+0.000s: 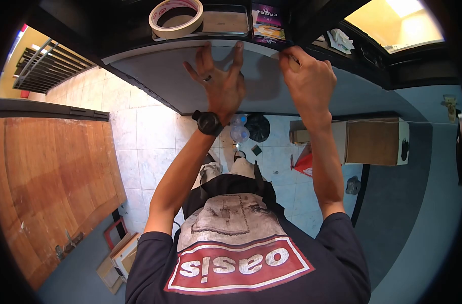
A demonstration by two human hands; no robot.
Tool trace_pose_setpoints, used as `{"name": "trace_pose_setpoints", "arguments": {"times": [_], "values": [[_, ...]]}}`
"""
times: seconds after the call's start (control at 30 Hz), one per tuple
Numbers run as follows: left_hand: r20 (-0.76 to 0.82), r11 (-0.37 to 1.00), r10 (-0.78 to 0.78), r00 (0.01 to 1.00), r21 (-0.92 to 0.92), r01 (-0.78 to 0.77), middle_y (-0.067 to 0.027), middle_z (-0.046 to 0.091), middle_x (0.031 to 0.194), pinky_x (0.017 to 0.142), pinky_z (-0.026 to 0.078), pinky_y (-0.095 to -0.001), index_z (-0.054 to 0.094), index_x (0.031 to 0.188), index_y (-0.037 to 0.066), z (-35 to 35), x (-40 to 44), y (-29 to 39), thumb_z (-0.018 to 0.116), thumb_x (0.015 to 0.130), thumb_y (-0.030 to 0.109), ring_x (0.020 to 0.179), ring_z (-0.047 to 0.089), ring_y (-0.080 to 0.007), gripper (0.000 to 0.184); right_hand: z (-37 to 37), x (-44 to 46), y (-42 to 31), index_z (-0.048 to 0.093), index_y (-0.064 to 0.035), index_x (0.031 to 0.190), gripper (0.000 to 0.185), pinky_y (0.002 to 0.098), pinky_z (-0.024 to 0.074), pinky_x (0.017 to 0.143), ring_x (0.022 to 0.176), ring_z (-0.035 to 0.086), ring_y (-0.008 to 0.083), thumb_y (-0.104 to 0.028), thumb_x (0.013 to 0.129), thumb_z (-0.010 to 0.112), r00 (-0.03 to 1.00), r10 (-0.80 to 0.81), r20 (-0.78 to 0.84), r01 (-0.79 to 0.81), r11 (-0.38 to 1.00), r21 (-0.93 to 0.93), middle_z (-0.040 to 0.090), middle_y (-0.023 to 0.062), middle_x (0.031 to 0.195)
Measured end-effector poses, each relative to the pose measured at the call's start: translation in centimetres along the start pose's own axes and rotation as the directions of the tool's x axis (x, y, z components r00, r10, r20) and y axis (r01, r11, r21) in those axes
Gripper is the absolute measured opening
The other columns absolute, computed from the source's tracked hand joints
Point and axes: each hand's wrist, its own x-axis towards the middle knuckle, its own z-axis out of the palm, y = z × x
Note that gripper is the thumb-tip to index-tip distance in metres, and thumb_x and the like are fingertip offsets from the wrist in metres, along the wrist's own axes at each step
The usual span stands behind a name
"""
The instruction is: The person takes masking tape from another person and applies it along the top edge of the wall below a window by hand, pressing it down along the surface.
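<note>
My left hand (222, 83), with a ring and a black wristwatch (208, 123), is spread against the top of a grey wall panel (160, 76). Its fingertips touch a pale strip (139, 52), which looks like masking tape, running along the panel's upper edge below a dark ledge. At the strip's right end my right hand (309, 78) is closed in a pinch on a pale end that looks like the same tape. Above my left hand, a roll of masking tape (194, 24) lies partly over a shallow rectangular tray (223, 23) on the ledge.
A purple cigarette pack (268, 23) is right of the tray, with crumpled paper (340, 40) further right. Below are a cardboard box (372, 142), a black plastic bag (257, 127) and clear bottles (239, 133) on the tiled floor. A wooden door (53, 187) stands at left.
</note>
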Motion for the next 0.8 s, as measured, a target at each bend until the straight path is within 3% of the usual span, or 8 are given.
{"name": "trace_pose_setpoints", "arguments": {"times": [0.2, 0.37, 0.57, 0.77, 0.8], "values": [[-0.002, 0.997, -0.008, 1.0, 0.082, 0.008, -0.0297, 0.018, 0.165, 0.117, 0.006, -0.0827, 0.056, 0.154, 0.035, 0.8, 0.0, 0.1, 0.068, 0.082, 0.007, 0.154, 0.012, -0.0524, 0.078, 0.1, 0.1, 0.0, 0.077, -0.016, 0.09, 0.014, 0.0382, 0.0471, 0.077, 0.061, 0.069, 0.0279, -0.026, 0.096, 0.07, 0.999, 0.016, 0.042, -0.015, 1.0, -0.026, 0.072, 0.0075, 0.065], [0.013, 1.0, -0.009, 1.0, 0.024, 0.009, -0.0326, 0.012, 0.17, 0.116, 0.003, -0.0841, 0.056, 0.153, 0.037, 1.3, -0.3, -0.1, 0.067, 0.085, 0.005, 0.159, 0.001, -0.0537, 0.076, -0.2, 0.0, -0.1, 0.078, -0.0166, 0.092, 0.014, 0.0389, 0.0477, 0.078, 0.064, 0.07, 0.0277, -0.028, 0.095, 0.071, 0.995, 0.029, 0.098, -0.032, 0.999, 0.026, 0.074, 0.0072, 0.069], [-0.002, 0.997, 0.013, 1.0, 0.081, -0.013, -0.0356, 0.003, 0.172, 0.116, -0.002, -0.0846, 0.054, 0.155, 0.038, 2.6, -0.6, -0.3, 0.067, 0.089, 0.006, 0.16, -0.009, -0.0549, 0.074, 0.0, 0.1, -0.3, 0.08, -0.0173, 0.099, 0.017, 0.0382, 0.05, 0.082, 0.067, 0.071, 0.029, -0.032, 0.095, 0.072, 0.983, 0.129, 0.133, -0.135, 0.99, 0.037, 0.076, 0.0079, 0.075], [0.016, 0.999, -0.023, 1.0, 0.029, 0.022, -0.0376, -0.001, 0.171, 0.115, -0.001, -0.0852, 0.049, 0.158, 0.039, 2.2, -0.3, 1.0, 0.068, 0.089, 0.007, 0.159, -0.012, -0.0565, 0.078, -0.8, 0.1, 0.0, 0.081, -0.0177, 0.1, 0.02, 0.0388, 0.0523, 0.084, 0.069, 0.072, 0.0309, -0.036, 0.094, 0.074, 0.982, 0.159, 0.105, -0.151, 0.986, -0.074, 0.077, 0.0096, 0.077], [0.015, 0.999, -0.022, 1.0, 0.026, 0.022, -0.0376, -0.001, 0.171, 0.115, -0.001, -0.0852, 0.049, 0.158, 0.039, 2.4, -0.4, 1.1, 0.068, 0.089, 0.007, 0.159, -0.012, -0.0565, 0.078, -1.2, 0.0, 0.3, 0.081, -0.0178, 0.101, 0.022, 0.0395, 0.0528, 0.083, 0.07, 0.072, 0.0311, -0.038, 0.095, 0.074, 0.977, 0.156, 0.146, -0.163, 0.986, 0.041, 0.077, 0.0104, 0.078]]}}
